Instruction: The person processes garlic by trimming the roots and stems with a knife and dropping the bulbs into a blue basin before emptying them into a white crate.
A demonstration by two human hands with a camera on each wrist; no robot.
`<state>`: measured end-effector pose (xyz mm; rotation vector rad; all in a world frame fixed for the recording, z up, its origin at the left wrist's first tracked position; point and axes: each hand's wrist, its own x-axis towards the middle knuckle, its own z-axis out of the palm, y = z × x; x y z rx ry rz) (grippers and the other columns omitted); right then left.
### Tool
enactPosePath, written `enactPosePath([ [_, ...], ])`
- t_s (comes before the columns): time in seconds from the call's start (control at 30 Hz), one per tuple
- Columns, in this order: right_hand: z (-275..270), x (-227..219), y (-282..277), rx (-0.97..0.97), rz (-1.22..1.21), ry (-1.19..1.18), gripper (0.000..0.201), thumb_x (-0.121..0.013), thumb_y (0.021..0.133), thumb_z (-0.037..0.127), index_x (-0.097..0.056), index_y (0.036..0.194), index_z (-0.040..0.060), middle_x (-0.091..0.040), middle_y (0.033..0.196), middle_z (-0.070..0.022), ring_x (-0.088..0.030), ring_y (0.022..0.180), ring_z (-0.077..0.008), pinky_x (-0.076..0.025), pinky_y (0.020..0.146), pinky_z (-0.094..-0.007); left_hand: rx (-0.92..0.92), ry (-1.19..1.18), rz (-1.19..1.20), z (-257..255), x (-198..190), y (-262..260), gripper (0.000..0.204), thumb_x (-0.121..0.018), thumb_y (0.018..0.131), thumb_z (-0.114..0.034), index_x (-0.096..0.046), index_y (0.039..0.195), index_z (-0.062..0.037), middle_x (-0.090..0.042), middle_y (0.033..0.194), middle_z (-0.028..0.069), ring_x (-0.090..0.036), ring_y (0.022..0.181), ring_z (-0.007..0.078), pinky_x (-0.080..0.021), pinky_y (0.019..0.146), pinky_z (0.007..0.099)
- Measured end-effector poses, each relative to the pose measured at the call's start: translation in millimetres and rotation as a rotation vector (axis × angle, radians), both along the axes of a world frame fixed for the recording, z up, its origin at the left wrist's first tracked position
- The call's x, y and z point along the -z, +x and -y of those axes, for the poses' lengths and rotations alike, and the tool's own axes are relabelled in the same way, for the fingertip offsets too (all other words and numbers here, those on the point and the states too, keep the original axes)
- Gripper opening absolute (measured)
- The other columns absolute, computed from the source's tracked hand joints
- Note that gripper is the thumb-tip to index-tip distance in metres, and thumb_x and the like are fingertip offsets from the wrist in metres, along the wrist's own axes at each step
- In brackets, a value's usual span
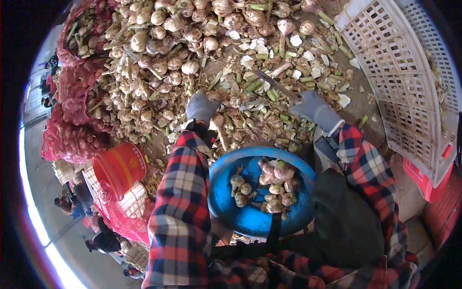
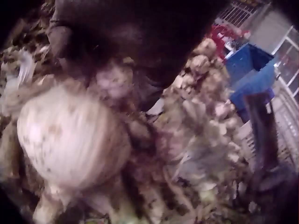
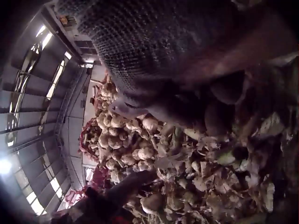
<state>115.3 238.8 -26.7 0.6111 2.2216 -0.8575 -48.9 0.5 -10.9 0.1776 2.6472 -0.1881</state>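
My left hand (image 1: pixel 202 107), in a grey glove, reaches down to the near edge of a heap of garlic (image 1: pixel 159 58) with long stems. In the left wrist view a pinkish garlic bulb (image 2: pixel 114 83) shows at the dark glove's fingers; I cannot tell whether they grip it. A large pale bulb (image 2: pixel 72 137) lies close to that camera. My right hand (image 1: pixel 315 110), gloved too, holds a knife (image 1: pixel 276 84), its narrow dark blade pointing up-left over the scraps. A blue basin (image 1: pixel 226 219) with several short-cut garlic bulbs (image 1: pixel 278 180) sits below, between my forearms.
Cut stems and peel (image 1: pixel 298 67) litter the floor ahead. A white slatted crate (image 1: pixel 394 72) stands at the right. To the left are a red bucket (image 1: pixel 120 168) lying tipped and red mesh sacks (image 1: pixel 72 139) of garlic. Other people (image 1: pixel 103 238) are further left.
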Motion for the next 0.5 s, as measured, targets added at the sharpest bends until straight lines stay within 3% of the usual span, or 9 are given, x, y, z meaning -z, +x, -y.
enactPosePath([
  [0.07, 0, -9, 3, 0.032, -0.002, 0.023, 0.050, -0.049, 0.066, 0.040, -0.051, 0.104, 0.0074, -0.055, 0.098, -0.0155, -0.052, 0.093, -0.0267, -0.040, 0.081, -0.0340, 0.068, 0.150, -0.037, -4, -3, 5, 0.065, -0.063, 0.057, -0.047, -0.049, 0.104, -0.0044, -0.055, 0.095, 0.0148, -0.053, 0.088, 0.0285, -0.042, 0.076, 0.0360],
  [0.1, 0, -14, 5, 0.063, -0.010, 0.045, 0.051, -0.048, 0.068, 0.039, -0.049, 0.108, 0.0084, -0.054, 0.100, -0.0156, -0.050, 0.095, -0.0266, -0.039, 0.083, -0.0338, -0.001, 0.386, 0.014, -2, -8, 7, 0.063, -0.067, 0.057, -0.040, -0.048, 0.105, -0.0038, -0.056, 0.094, 0.0136, -0.055, 0.086, 0.0238, -0.043, 0.076, 0.0321],
  [0.13, 1, -18, 6, 0.070, -0.008, 0.046, 0.051, -0.048, 0.068, 0.039, -0.049, 0.108, 0.0084, -0.054, 0.100, -0.0156, -0.050, 0.095, -0.0266, -0.039, 0.083, -0.0338, 0.005, 0.388, 0.017, -1, -9, 11, 0.063, -0.067, 0.057, -0.040, -0.048, 0.105, -0.0038, -0.056, 0.094, 0.0136, -0.055, 0.086, 0.0238, -0.043, 0.076, 0.0321],
  [0.23, 12, -35, 0, -0.044, -0.186, 0.165, 0.042, -0.047, 0.070, 0.036, -0.051, 0.104, 0.0113, -0.056, 0.095, -0.0131, -0.053, 0.090, -0.0268, -0.041, 0.079, -0.0350, -0.030, 0.930, 0.167, 4, -13, 26, 0.042, -0.065, 0.065, -0.004, -0.046, 0.103, 0.0009, -0.055, 0.093, 0.0062, -0.051, 0.088, 0.0142, -0.041, 0.077, 0.0269],
  [0.27, 17, -47, -8, -0.145, -0.210, 0.142, 0.037, -0.048, 0.070, 0.034, -0.052, 0.099, 0.0122, -0.057, 0.092, -0.0113, -0.054, 0.086, -0.0267, -0.042, 0.076, -0.0358, -0.029, 0.932, 0.165, 2, -14, 30, 0.042, -0.065, 0.065, -0.004, -0.046, 0.103, 0.0009, -0.055, 0.093, 0.0062, -0.051, 0.088, 0.0142, -0.041, 0.077, 0.0269],
  [0.33, 27, -58, -17, -0.241, -0.232, 0.119, 0.031, -0.048, 0.071, 0.032, -0.052, 0.095, 0.0130, -0.058, 0.089, -0.0095, -0.056, 0.082, -0.0266, -0.043, 0.073, -0.0366, 0.009, 1.278, 0.347, -6, -18, 38, 0.054, -0.066, 0.064, -0.008, -0.040, 0.110, 0.0002, -0.055, 0.094, 0.0110, -0.055, 0.078, 0.0153, -0.045, 0.069, 0.0251],
  [0.4, 36, -63, -19, -0.381, -0.445, 0.066, 0.025, -0.050, 0.069, 0.030, -0.051, 0.087, 0.0134, -0.058, 0.083, -0.0072, -0.057, 0.075, -0.0257, -0.044, 0.067, -0.0381, -0.082, 1.225, 0.440, -6, -33, 47, 0.054, -0.064, 0.066, -0.006, -0.037, 0.112, 0.0006, -0.053, 0.098, 0.0113, -0.055, 0.077, 0.0149, -0.045, 0.066, 0.0245],
  [0.47, 43, -70, -18, -0.367, -0.500, 0.084, 0.025, -0.051, 0.069, 0.028, -0.051, 0.090, 0.0139, -0.058, 0.083, -0.0071, -0.057, 0.076, -0.0246, -0.044, 0.067, -0.0382, -0.189, 1.632, 0.567, -11, -41, 59, 0.057, -0.063, 0.067, -0.008, -0.034, 0.115, 0.0002, -0.053, 0.095, 0.0113, -0.055, 0.076, 0.0143, -0.045, 0.066, 0.0238],
  [0.5, 45, -72, -18, -0.351, -0.560, 0.112, 0.028, -0.054, 0.066, 0.030, -0.052, 0.090, 0.0152, -0.058, 0.082, -0.0063, -0.057, 0.075, -0.0241, -0.044, 0.067, -0.0369, -0.214, 1.671, 0.593, 0, -17, 56, 0.059, -0.062, 0.068, -0.011, -0.031, 0.117, -0.0001, -0.053, 0.094, 0.0106, -0.054, 0.079, 0.0146, -0.045, 0.070, 0.0256],
])
